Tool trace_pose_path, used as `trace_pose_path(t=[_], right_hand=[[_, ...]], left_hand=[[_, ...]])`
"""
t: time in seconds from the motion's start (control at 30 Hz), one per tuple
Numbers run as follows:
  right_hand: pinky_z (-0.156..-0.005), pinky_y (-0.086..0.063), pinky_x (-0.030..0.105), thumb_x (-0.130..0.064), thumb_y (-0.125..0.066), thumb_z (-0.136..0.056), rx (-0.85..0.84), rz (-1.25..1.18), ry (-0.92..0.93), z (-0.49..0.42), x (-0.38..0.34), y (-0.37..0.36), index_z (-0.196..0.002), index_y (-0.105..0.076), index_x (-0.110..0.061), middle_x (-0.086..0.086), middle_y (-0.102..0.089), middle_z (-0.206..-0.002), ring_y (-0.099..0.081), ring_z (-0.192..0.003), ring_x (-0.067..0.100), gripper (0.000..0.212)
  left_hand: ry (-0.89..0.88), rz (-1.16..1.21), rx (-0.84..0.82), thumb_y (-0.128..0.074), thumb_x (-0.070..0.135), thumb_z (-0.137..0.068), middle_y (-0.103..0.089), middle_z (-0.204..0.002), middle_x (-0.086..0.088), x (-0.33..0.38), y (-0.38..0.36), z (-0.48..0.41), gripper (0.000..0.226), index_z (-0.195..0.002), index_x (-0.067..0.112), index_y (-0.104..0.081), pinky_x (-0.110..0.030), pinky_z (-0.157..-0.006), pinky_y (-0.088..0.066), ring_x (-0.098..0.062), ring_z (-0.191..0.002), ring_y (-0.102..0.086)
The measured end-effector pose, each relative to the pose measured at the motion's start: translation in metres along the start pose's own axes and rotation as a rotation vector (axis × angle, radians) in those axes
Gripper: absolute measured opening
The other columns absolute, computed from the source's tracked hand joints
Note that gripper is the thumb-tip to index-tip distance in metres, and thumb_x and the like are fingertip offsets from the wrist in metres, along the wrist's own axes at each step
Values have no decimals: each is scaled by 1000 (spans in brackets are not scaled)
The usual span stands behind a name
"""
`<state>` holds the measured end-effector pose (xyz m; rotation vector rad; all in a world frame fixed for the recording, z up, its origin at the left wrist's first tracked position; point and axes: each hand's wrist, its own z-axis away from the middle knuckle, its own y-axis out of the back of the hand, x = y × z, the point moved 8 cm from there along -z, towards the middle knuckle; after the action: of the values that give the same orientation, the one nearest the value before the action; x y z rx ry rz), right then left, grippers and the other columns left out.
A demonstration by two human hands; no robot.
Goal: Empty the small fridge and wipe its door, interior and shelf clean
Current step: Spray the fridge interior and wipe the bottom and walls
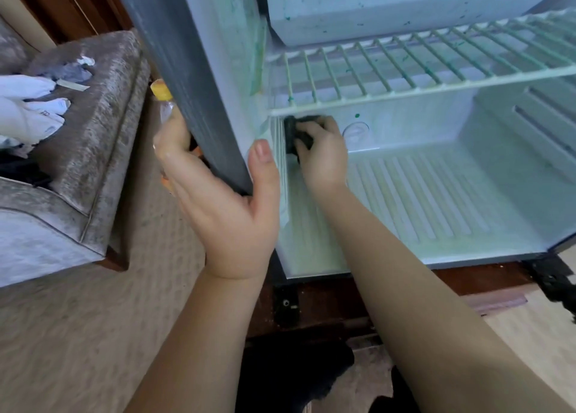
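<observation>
Right grip [321, 155]: fingers curled round a bunched dark cloth [294, 132]. The cloth is pressed at the left side of the fridge [420, 126] interior, beside the ribbed door seal and just under the front rail of the wire shelf [405, 69]. I cannot tell which surface it touches.

Left grip [224, 207]: clamped on the edge of the open fridge door [187, 69], with the thumb on the white inner face and the fingers round the grey outer face. A clear bottle [162, 96] with a yellow-orange top shows just behind those fingers. I cannot tell if the hand holds it.

Fridge: the shelf and the ribbed floor [436, 200] carry nothing. Green specks dot the freezer box [374, 10], the shelf wires and the back wall.

Further out, left: a grey velvet armchair [93, 116] has white crumpled cloths [28, 107] on its arm. A patterned carpet [78, 334] lies below.
</observation>
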<state>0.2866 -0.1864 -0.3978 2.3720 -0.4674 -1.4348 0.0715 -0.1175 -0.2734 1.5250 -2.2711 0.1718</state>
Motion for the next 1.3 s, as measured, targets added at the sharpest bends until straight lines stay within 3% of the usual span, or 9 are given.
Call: trace_pose_path(t=[0.13, 0.3, 0.37, 0.47, 0.6, 0.7, 0.83, 1.0, 1.3], right_hand=[[-75, -45, 22, -4, -61, -80, -70, 66, -39, 8, 16, -13, -104, -73, -12, 8, -65, -105, -63, -91, 22, 28], [-65, -47, 21, -15, -67, -82, 305, -251, -129, -20, -14, 35, -90, -72, -7, 7, -70, -80, -63, -72, 12, 13], [-73, -44, 9, -11, -65, -85, 318, -305, -78, -11, -23, 29, -100, -72, -9, 8, -70, -95, -61, -83, 9, 17], [-81, -29, 1, -3, -55, -89, 171, -74, 48, -8, -33, 8, -119, -66, -9, 9, -57, -126, -51, -104, 8, 33], [-82, -42, 29, -22, -59, -85, -41, 131, 77, -6, -13, -3, -94, -66, -32, -1, -56, -109, -57, -93, 16, 15], [-86, -43, 34, -18, -52, -93, -359, 460, 108, 22, 9, -33, -122, -61, -25, 3, -47, -128, -46, -118, 22, 31], [-87, -40, 29, -8, -52, -89, -325, 512, 30, 2, 9, -11, -123, -63, -30, 2, -56, -126, -55, -113, 23, 42], [-73, -40, 18, -4, -53, -87, 72, 70, -168, -12, 16, 34, -109, -71, -19, 4, -71, -103, -64, -96, 21, 32], [-90, -36, 36, -24, -48, -93, -403, 453, 34, 16, 9, -31, -130, -56, -24, 0, -56, -129, -39, -122, 25, 38]], left_hand=[[34, 35, -59, -47, 31, -97, -46, -116, -27, -1, -1, -2, 61, -120, -24, -33, -29, -90, -44, -33, -105, -54], [28, 62, -69, -47, 34, -97, -41, -119, -13, 0, 0, -3, 62, -123, -20, -33, -28, -88, -45, -21, -108, -52], [36, 68, -58, -47, 35, -97, -42, -119, -12, 0, 1, -2, 61, -124, -18, -32, -26, -88, -44, -14, -108, -50], [31, 72, -51, -46, 34, -98, -43, -119, -13, 1, 0, -2, 61, -124, -19, -32, -26, -89, -43, -11, -107, -50], [37, 46, -41, -46, 32, -98, -44, -117, -20, 1, -1, -2, 60, -122, -21, -32, -35, -87, -47, -22, -105, -53], [42, 34, -34, -46, 30, -99, -45, -119, -21, 2, 0, 1, 57, -122, -21, -33, -40, -89, -48, -29, -107, -54], [52, 44, -50, -48, 28, -98, -44, -120, -21, 1, 1, 0, 56, -123, -20, -34, -35, -89, -47, -29, -109, -53], [41, 44, -50, -47, 32, -98, -43, -119, -20, 0, 1, 1, 59, -122, -20, -33, -31, -87, -47, -20, -108, -52], [13, 56, -49, -47, 32, -99, -45, -119, -18, -1, -1, 1, 58, -124, -18, -33, -36, -90, -46, -27, -108, -53]])
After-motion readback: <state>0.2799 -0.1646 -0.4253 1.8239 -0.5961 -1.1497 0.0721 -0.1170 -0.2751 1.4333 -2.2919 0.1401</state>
